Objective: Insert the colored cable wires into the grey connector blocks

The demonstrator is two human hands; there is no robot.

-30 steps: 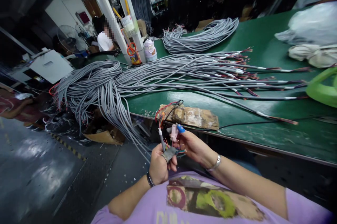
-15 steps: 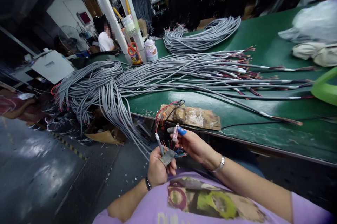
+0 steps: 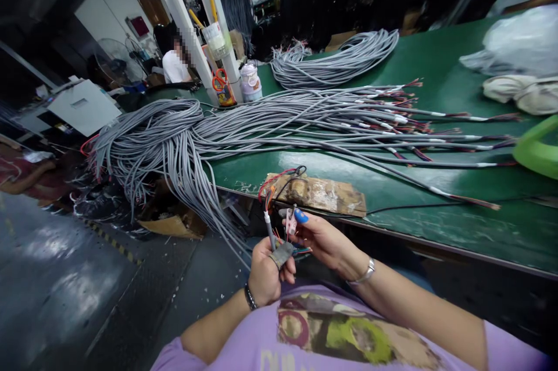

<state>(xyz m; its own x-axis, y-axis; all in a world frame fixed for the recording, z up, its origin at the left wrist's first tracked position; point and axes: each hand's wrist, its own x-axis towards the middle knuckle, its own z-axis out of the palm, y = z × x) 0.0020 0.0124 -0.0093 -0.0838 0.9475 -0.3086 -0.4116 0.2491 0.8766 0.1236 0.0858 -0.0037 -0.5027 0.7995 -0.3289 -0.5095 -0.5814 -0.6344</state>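
Note:
In front of my body, my left hand (image 3: 267, 271) is closed around a grey cable (image 3: 270, 231) that points up out of the fist. Grey wrapping covers its thumb. The cable's white-sleeved end has coloured wires (image 3: 267, 199) fanned out against the near end of a stained brown board (image 3: 325, 193). Beside it, my right hand (image 3: 322, 238) pinches a small pinkish-white piece (image 3: 290, 223) whose kind I cannot make out. Blue and grey coverings sit on its fingertips. Several thin coloured wires (image 3: 303, 250) stick out between the two hands.
Many grey cables (image 3: 261, 121) with stripped ends lie across the green table (image 3: 453, 185) and hang over its left edge. Behind them is a coiled bundle (image 3: 340, 63). Orange scissors (image 3: 220, 79) and a bottle (image 3: 250, 83) stand near the post. A person (image 3: 175, 66) sits beyond.
My left hand has moved slightly right and up with the cable, so its wires now meet the board's near end. My right hand keeps its pinch on the small piece.

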